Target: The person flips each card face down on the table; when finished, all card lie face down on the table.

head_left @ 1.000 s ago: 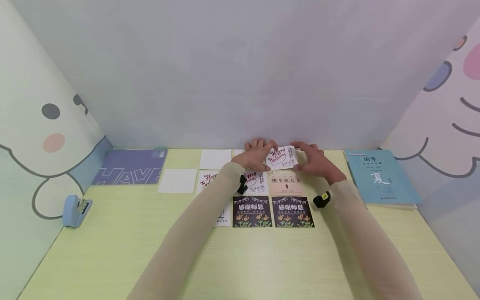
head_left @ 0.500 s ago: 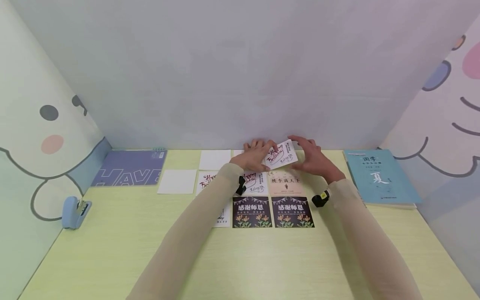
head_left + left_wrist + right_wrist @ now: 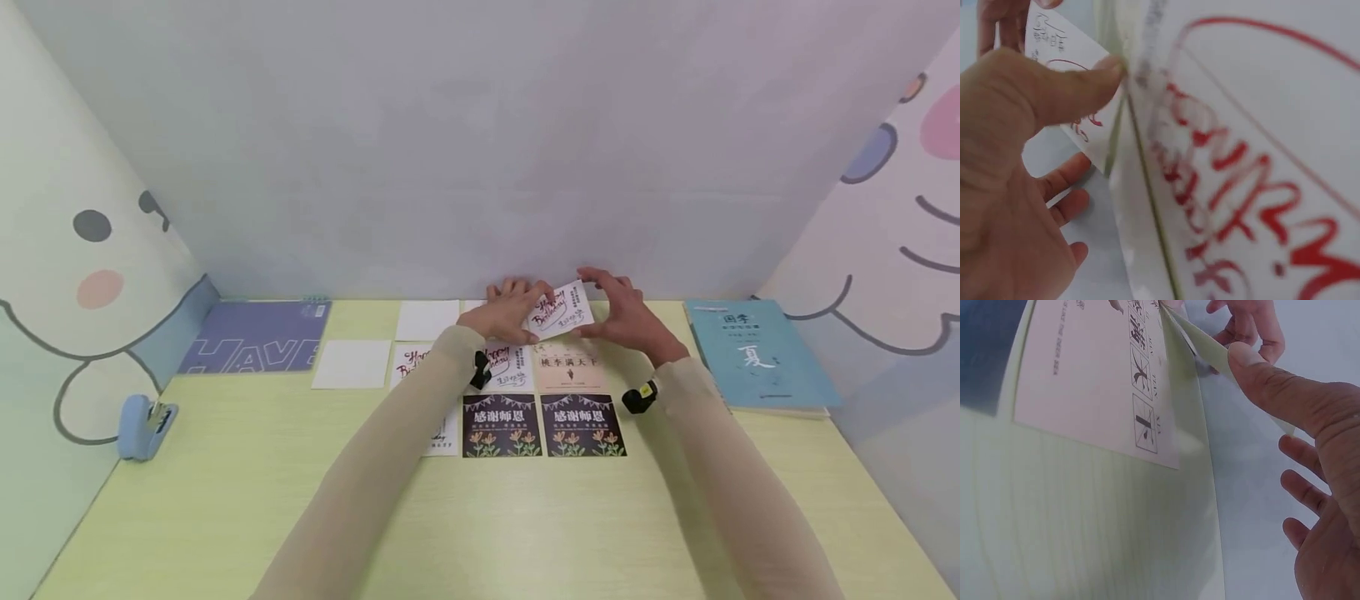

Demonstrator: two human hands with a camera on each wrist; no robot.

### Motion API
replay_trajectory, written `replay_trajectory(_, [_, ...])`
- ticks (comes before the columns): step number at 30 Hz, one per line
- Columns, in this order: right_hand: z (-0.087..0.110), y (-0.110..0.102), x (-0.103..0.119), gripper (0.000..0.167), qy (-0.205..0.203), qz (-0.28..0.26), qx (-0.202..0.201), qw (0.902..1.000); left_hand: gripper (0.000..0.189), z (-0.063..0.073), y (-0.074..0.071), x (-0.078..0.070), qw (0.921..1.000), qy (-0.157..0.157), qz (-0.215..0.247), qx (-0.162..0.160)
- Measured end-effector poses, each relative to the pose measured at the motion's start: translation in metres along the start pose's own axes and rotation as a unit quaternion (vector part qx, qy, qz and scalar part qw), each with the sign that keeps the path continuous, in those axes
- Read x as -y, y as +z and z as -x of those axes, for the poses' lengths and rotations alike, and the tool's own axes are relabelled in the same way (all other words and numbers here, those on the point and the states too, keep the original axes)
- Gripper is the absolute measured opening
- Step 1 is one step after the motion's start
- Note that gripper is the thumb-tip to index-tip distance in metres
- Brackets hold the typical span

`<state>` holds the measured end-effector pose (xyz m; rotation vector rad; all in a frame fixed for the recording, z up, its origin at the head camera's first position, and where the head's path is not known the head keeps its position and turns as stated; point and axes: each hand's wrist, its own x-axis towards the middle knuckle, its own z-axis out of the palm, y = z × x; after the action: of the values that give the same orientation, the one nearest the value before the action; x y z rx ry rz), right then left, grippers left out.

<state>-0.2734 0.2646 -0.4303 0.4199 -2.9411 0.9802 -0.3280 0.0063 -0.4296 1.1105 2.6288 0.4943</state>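
Between my two hands a white birthday card [image 3: 561,310] with red lettering stands tilted, its right end higher. My left hand [image 3: 504,317] pinches the left end, thumb below and index finger above. My right hand [image 3: 626,315] pinches the right end; in the right wrist view its thumb [image 3: 1260,372] lies on the card, seen nearly edge-on. Just in front lie a pink card [image 3: 570,375] and a second birthday card [image 3: 512,371]. Two dark flowered cards [image 3: 501,427] are nearer. My left sleeve partly covers another birthday card [image 3: 405,358].
Blank white cards [image 3: 351,364] lie to the left, one partly behind my left hand. Further left are a purple notebook [image 3: 258,333] and a light-blue stapler-like object [image 3: 142,429]. A blue book [image 3: 761,358] lies at right. A pale wall [image 3: 480,167] rises behind.
The birthday card has turned from nearly level to slanting, its right end raised along with my right hand. My left hand has stayed nearly in place.
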Motion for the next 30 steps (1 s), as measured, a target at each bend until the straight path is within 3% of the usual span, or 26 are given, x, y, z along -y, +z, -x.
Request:
replay_trajectory(7, [0.002,-0.001,0.002,0.108,-0.015,-0.018,-0.018,0.9996,0.088,-0.004,-0.007,-0.016,0.9980,0.037,0.035,-0.037])
replay_trajectory(12, [0.001,0.000,0.002,0.110,-0.027,-0.028,-0.023,0.9990,0.090,-0.008,-0.005,-0.015,0.9956,0.045,0.059,-0.057])
replay_trajectory(18, [0.005,-0.001,0.000,0.115,-0.007,-0.055,-0.013,0.9984,0.098,-0.004,-0.005,-0.013,0.9894,0.060,0.092,-0.095])
replay_trajectory(23, [0.006,-0.001,0.000,0.110,0.006,-0.071,0.011,0.9974,0.090,-0.004,-0.006,-0.014,0.9800,0.076,0.124,-0.136])
replay_trajectory(30, [0.006,-0.001,0.001,0.100,0.037,-0.061,0.054,0.9960,0.072,-0.005,-0.007,-0.017,0.9511,0.119,0.203,-0.200])
